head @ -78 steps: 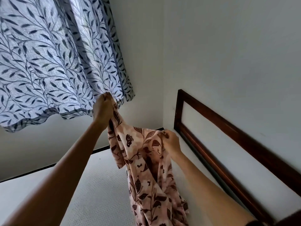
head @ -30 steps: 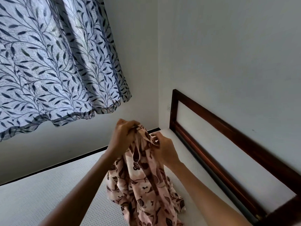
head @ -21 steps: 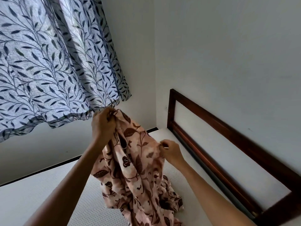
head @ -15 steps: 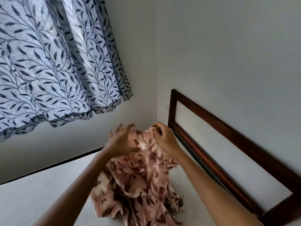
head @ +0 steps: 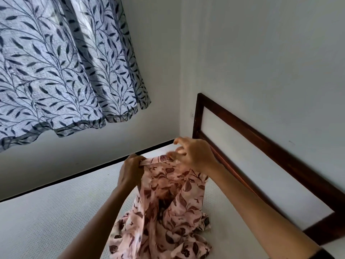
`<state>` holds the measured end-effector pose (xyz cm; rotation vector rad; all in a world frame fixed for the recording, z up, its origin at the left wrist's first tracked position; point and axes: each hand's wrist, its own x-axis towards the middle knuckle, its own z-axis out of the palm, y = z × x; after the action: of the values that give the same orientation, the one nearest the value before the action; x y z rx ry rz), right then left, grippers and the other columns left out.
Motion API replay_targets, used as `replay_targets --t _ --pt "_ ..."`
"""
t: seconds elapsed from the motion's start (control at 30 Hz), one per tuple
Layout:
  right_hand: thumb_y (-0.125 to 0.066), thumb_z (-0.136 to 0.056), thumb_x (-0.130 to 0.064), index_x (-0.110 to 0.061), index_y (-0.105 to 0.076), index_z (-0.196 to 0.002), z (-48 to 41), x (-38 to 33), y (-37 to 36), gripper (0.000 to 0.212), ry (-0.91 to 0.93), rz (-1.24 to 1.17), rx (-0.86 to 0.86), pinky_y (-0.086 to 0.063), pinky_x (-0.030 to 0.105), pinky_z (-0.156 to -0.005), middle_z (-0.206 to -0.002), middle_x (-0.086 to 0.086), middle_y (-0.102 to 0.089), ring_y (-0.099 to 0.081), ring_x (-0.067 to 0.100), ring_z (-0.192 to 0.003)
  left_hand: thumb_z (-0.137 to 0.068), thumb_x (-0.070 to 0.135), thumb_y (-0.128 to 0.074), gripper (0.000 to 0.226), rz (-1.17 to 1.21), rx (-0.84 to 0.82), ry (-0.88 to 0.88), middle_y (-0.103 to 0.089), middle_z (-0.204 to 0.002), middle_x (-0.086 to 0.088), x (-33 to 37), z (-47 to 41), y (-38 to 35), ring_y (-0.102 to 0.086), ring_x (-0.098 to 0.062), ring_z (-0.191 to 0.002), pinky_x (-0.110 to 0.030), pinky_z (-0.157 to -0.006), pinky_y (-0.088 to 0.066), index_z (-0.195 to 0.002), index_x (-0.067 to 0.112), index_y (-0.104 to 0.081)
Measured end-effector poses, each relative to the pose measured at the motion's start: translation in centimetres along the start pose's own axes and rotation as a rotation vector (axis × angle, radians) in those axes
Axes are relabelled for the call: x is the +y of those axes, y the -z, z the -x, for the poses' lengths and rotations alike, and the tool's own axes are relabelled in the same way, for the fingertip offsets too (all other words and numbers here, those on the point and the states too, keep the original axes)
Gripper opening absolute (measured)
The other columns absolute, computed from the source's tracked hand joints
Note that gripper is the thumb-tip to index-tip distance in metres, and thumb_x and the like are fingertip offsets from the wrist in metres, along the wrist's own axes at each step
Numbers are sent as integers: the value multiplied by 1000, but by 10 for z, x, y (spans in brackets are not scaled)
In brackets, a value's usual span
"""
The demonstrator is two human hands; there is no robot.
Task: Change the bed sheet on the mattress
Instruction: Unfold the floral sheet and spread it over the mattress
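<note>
Two pale walls (head: 261, 53) meet in a corner, and a blue-grey curtain (head: 65, 71) printed with dark leafy sprigs hangs on the wall along the far edge of the bed. A dark wooden headboard (head: 261, 135) runs along the right edge, an open frame with the wall showing through it. The mattress (head: 46, 217) is bare, white and finely textured, with a thin dark line along its far edge.

The bed sheet (head: 168, 202), pink with brown leaves and flowers, is bunched over the mattress near the far right corner, close to the headboard edge. Its upper part is lifted off the mattress, while the lower folds pile loosely on the surface.

The left hand (head: 130, 171) grips the top hem of the sheet, fingers curled round the cloth and holding it up. The right hand (head: 196, 156) is just beside it at the same hem, nearer the headboard, fingers parted and half bent. They are blurred, so it cannot be told whether any of them pinches the cloth.
</note>
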<state>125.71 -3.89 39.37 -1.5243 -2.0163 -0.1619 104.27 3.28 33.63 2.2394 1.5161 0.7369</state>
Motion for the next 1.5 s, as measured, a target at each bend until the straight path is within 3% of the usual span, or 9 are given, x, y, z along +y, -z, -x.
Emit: replay_targets --t 0.3,0.57,0.73,0.9,1.0,1.1,1.2,1.37,1.5 --pt "-47 -90 -4 -16 -61 -104 105 47 -65 23 -195 355 -561 -38 29 -56 -88 -1 -56 -56 18 -75 -83 -6 -57 38 67 -279 -88 -68 -103 -13 -27 58 -42 -66 -28 -91 -31 -78 -52 -117 10 -65" --pt "-82 -68 -16 -11 -70 -73 206 62 -119 13 -691 261 -535 -36 28 -55 -73 3 -62 -57 21 -70 -82 -4 -58 44 -126 -468 163 -68 -108 -11 -93 97 -96 -64 -25 -96 -36 -84 -49 -120 19 -62" --pt "-72 -79 -19 -17 -71 -104 229 75 -162 26 -868 40 -471 -40 34 -87 -97 1 -69 -58 20 -94 -82 42 -66 97 -394 -998 -38 -6 -155 -3 -76 89 -140 -3 -27 -145 -46 -116 2 -150 16 -2" --pt "-79 -62 3 -8 -72 -96 216 77 -187 36 -651 -102 -191 -50 39 -77 -85 5 -73 -67 24 -78 -71 48 -74 109 -39 -856 -96 -15 -156 -8 -11 74 -222 -7 -27 -144 -47 -117 -11 -150 10 -8" --pt "-73 -73 -13 -7 -69 -97 207 91 -183 26 -538 -144 -68 -51 33 -64 -86 5 -70 -62 25 -75 -86 18 -63 46 58 -713 -86 -61 -118 -10 22 64 -246 -55 -15 -100 -32 -98 -42 -128 8 -49" --pt "-73 -74 -31 -10 -66 -101 204 117 -178 35 -653 -372 -166 -50 26 -70 -90 1 -66 -59 16 -79 -90 5 -54 15 87 -601 -75 -68 -85 -7 27 53 -239 -57 -14 -70 -30 -71 -51 -100 5 -66" --pt "-74 -67 -47 -22 -66 -78 184 140 -173 29 -754 -497 -349 -37 11 -62 -72 -13 -57 -50 -2 -66 -78 -14 -51 25 208 -368 76 -67 -75 -4 33 26 -218 -60 -12 -66 -14 -60 -43 -89 2 -68" --pt "-64 -80 5 -24 -66 -78 140 151 -172 29 -1143 -929 -353 -55 36 -68 -71 -9 -70 -67 7 -73 -78 2 -68 41 152 -366 256 -62 -94 2 37 -27 -188 -59 -16 -93 -4 -66 -37 -117 9 -59" --pt "-71 -78 -4 -20 -67 -77 88 139 -150 17 -825 -904 -343 -56 28 -72 -77 0 -70 -68 11 -73 -61 36 -85 104 12 -569 -26 -49 -134 -7 40 -36 -179 -45 -23 -123 -43 -107 -34 -145 15 -28"
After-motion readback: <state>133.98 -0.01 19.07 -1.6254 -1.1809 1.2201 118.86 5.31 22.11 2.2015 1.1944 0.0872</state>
